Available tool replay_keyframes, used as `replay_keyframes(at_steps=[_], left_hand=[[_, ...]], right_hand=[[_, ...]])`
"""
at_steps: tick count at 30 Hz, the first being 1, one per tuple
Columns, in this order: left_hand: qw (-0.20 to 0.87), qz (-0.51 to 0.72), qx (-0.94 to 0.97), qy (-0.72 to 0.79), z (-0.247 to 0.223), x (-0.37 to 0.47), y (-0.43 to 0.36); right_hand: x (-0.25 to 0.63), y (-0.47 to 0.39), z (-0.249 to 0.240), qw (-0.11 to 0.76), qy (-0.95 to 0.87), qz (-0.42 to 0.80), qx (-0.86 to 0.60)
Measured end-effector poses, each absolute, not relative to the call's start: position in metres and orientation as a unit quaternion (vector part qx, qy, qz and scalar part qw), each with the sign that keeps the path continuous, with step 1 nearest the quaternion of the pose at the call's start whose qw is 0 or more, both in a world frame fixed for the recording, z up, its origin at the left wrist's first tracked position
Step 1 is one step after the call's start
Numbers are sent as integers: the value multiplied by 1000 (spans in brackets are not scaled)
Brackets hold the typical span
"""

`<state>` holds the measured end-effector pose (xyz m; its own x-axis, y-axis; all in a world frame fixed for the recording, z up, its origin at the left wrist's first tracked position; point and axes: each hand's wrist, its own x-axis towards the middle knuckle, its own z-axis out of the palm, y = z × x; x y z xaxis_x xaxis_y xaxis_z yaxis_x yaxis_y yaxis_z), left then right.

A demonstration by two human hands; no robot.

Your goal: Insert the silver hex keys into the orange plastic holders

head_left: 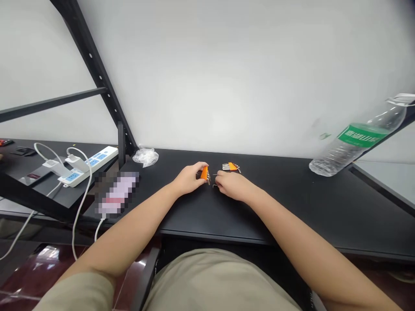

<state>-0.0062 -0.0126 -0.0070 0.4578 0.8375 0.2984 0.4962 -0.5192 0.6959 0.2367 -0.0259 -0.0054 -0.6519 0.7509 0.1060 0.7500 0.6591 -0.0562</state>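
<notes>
My left hand point(189, 178) grips an orange hex key holder point(204, 173) between thumb and fingers. Several metal hex keys stick out of its right side. Just to the right, the fingers of my right hand point(232, 183) are pinched together on a thin hex key, most of which they hide. A small L-shaped hex key point(214, 186) shows below those fingertips; whether it is held or lies on the table I cannot tell. Behind my right hand, a second orange hex key holder point(232, 166) lies on the black table with several keys in it.
The black table point(194, 220) backs onto a white wall. A crumpled clear plastic bag point(145, 157) lies back left, near a phone point(118, 194) on a cable. Further left are a black metal frame point(97, 73) and a white power strip point(90, 166). A large plastic bottle point(356, 138) stands at right.
</notes>
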Motion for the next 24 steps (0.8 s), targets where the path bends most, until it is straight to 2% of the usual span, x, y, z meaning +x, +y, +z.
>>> replay_keyframes(at_steps=[4,10,12,18,24], left_hand=[[264,321,814,405,-7,-6,-13],[274,319,812,404,-6,-6,-12],[271,316,814,406,-6,-5,-12],[270,304,819,404,-5,-3,-16],[279,308,829,374,-1,0,-21]], right_hand=[[238,-28,-9,124,-889,88,-431],[245,-15,-13,368,-766,325,-414],[246,-12,-13,413,-715,383,-415],[237,-17,-11,462,-656,447,-396],[228,-24,-8,484,-651,449,-375]])
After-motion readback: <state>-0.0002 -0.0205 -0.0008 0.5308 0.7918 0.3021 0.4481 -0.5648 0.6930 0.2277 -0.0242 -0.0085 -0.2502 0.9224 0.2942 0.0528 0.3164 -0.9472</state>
